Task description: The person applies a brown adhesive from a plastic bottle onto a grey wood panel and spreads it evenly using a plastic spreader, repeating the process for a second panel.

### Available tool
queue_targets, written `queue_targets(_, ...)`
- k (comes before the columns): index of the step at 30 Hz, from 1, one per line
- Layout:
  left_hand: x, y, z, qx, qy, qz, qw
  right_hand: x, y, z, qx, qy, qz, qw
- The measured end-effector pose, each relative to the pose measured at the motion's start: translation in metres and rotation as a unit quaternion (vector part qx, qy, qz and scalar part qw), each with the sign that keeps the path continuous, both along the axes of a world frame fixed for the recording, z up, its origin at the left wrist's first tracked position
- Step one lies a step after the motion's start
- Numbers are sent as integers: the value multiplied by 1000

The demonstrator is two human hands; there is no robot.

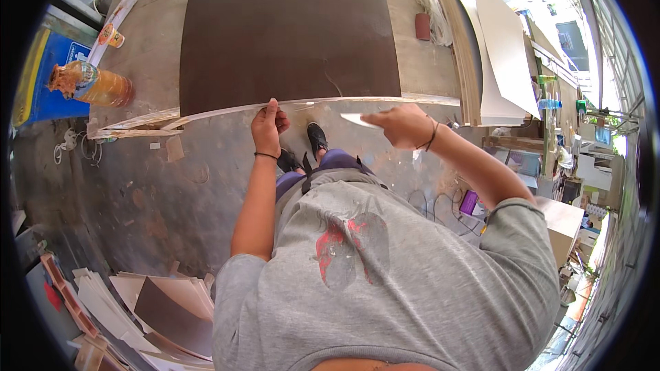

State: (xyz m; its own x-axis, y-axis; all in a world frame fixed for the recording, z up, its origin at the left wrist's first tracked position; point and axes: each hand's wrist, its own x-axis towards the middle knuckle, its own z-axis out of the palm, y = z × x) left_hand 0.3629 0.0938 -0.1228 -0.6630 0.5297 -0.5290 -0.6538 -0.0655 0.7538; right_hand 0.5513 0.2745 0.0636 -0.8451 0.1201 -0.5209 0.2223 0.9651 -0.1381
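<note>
A large dark brown board point(289, 34) lies on the worktable, its pale front edge facing me. My left hand point(270, 128) is at that edge left of the middle, thumb on top and fingers curled under, gripping the board. My right hand point(407, 126) is closed around a thin whitish blade-shaped tool point(359, 120); its pointed end faces left, just off the front edge. The rest of the tool is hidden in my fist. A thin curled line, perhaps a shaving, shows on the board near its front edge.
An orange drink bottle point(96, 84) and a small cup point(111, 36) stand at the table's left. A reddish-brown block point(423, 27) and white cord point(436, 20) lie right of the board. White sheets point(505, 55) lean farther right. Offcut panels point(165, 309) are stacked behind me at left.
</note>
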Motion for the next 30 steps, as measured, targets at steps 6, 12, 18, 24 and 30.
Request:
queue_targets(6, -2, 1, 1, 5, 3, -23, 1000, -63, 23, -11, 68, 272, 8, 960)
queue_targets(12, -8, -4, 1, -13, 10, -24, 1000, -59, -22, -35, 64, 114, 77, 988)
queue_targets(18, -6, 0, 4, -7, 4, -42, 999, -156, 68, -14, 100, 142, 42, 984)
queue_targets(24, -6, -6, 9, -14, 4, -34, 999, -154, 43, -31, 76, 68, 114, 988)
queue_targets(30, -4, -2, 11, -18, 2, -48, 999, -79, 6, -28, 40, 29, 84, 995)
